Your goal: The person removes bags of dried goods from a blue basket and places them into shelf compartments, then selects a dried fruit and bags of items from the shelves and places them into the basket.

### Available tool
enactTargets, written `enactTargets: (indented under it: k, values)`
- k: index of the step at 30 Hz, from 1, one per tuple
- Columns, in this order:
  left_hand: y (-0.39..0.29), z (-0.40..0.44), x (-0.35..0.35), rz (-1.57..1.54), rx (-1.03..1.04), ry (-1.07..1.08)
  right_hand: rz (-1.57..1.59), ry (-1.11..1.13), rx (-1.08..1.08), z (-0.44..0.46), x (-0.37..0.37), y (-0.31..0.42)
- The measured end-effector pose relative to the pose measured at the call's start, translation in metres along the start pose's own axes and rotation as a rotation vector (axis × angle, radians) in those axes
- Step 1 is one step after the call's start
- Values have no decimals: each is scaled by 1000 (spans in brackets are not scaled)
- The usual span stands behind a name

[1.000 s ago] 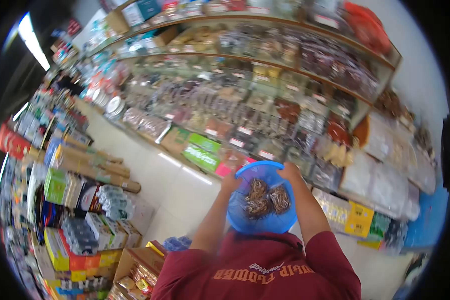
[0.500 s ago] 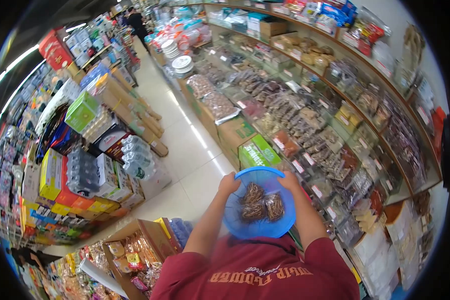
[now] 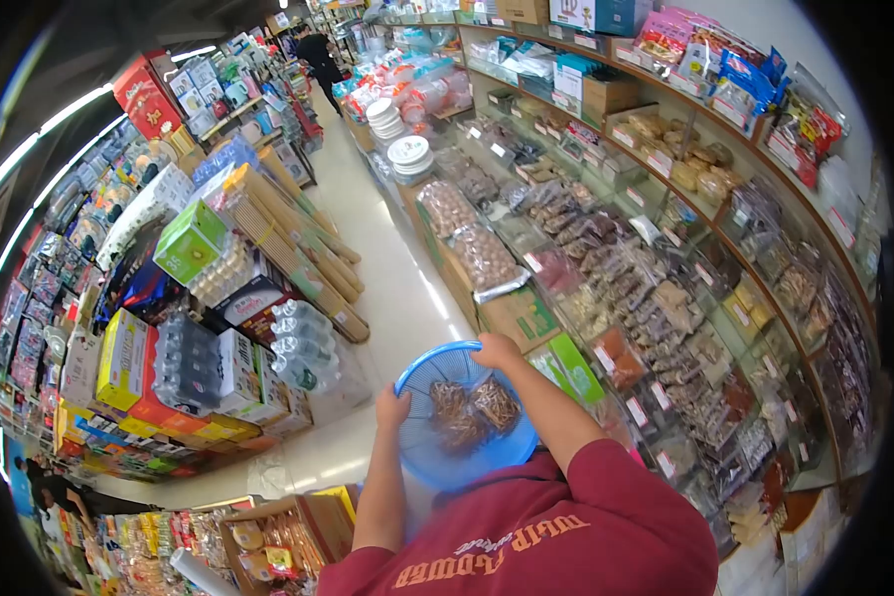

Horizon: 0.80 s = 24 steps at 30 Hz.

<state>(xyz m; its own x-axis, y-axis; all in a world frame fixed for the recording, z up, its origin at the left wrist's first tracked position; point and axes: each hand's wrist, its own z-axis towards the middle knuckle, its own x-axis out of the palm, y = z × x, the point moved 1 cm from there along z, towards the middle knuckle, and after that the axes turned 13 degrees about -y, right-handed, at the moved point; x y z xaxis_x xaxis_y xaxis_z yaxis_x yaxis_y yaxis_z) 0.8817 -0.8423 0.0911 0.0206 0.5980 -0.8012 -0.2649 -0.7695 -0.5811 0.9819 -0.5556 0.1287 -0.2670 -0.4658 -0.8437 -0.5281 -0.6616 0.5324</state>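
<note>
A round blue plastic basket [image 3: 427, 452] is held out in front of my maroon shirt, tilted so that its inside shows. Several clear bags of thin brown dried goods [image 3: 459, 415] lie at its bottom. My left hand [image 3: 392, 405] is closed round the rim on the left side. At the top right of the rim, my right hand [image 3: 497, 351] grips the edge as well, with its fingers wrapped over it.
Shelves of bagged dried goods [image 3: 616, 258] line the right side. Stacked cartons [image 3: 124, 358], bottle packs [image 3: 303, 343] and long cardboard rolls [image 3: 298, 253] stand on the left. A tiled aisle [image 3: 387, 233] runs between them. Two people are farther off, upper middle and lower left.
The view has swung left, bringing the aisle and left stacks further in. The basket, still in both hands, has shifted left and tilted; my right hand now sits higher than my left.
</note>
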Motion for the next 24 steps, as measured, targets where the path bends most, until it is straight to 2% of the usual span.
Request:
enactTargets:
  k: [4,8,10,11,13,14,18,24]
  values:
    - [-21,75,2,69,28,-11,51,-17,-6,73,-6,21]
    - [-38,131,21,121,58,22,27,48,-48,139,12,-3]
    - [-51,143,25,110,50,24,208,60,-65,150,28,-19]
    - [-62,148,22,144,48,16,189,101,-59,149,31,-20]
    - [-78,161,17,147,22,-9,147,14,8,167,14,-8]
    - [-85,173,13,153,26,-13,107,-36,-31,175,6,0]
    - [-68,212,32,133,32,23,210,72,-8,208,7,11]
    - [-65,268,51,160,-26,101,127,-1,6,257,24,23]
